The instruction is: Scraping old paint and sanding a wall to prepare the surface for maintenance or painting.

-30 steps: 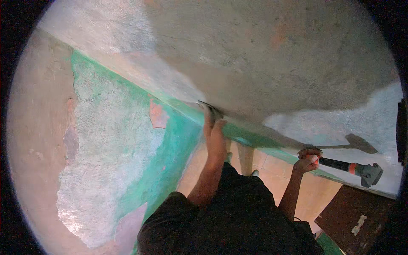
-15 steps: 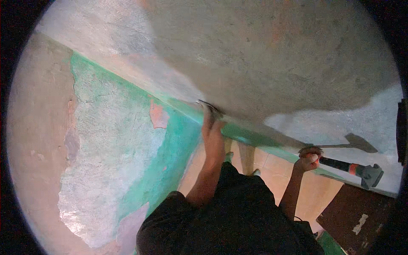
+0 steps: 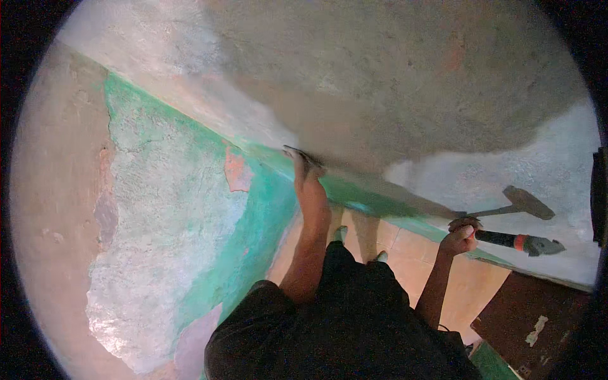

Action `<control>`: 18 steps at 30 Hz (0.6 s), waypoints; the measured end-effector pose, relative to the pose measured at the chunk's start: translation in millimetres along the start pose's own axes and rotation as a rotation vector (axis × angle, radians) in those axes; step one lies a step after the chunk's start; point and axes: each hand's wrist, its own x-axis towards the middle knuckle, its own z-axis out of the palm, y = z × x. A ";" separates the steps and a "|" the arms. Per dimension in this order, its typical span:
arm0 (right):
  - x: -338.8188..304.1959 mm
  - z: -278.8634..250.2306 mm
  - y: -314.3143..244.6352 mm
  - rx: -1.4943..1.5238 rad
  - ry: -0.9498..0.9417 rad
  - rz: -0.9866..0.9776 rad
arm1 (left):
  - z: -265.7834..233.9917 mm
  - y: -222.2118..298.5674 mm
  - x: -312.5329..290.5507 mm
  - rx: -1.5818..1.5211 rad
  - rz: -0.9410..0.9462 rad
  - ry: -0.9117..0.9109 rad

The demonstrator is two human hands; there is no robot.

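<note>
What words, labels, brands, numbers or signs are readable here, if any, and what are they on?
None that I can read.
Patchy wall: no lettering shows.
Black-and-orange tool in the right hand: too small to tell whether it is marked.
Brown panel: a pale patch, no readable letters.

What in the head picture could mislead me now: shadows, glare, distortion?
Head view: a broad shadow covers much of the wall ahead; the tool in the right hand throws a hammer-shaped shadow; glare whitens the pale patch's lower left; the fisheye bends edges and blackens the corners; shade around the left hand leaves its grip unclear.
</note>
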 end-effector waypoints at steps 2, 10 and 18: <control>-1.0 -4.6 2.5 -0.044 0.022 0.070 | 15.7 -5.6 -17.4 -0.102 -0.075 -0.015; -6.8 -2.6 -10.8 0.001 -0.013 0.148 | 12.6 -97.2 -2.3 -0.093 -0.189 0.019; -7.1 -13.9 -14.3 -0.030 -0.066 0.093 | 44.6 -147.7 -41.4 -0.096 -0.199 -0.084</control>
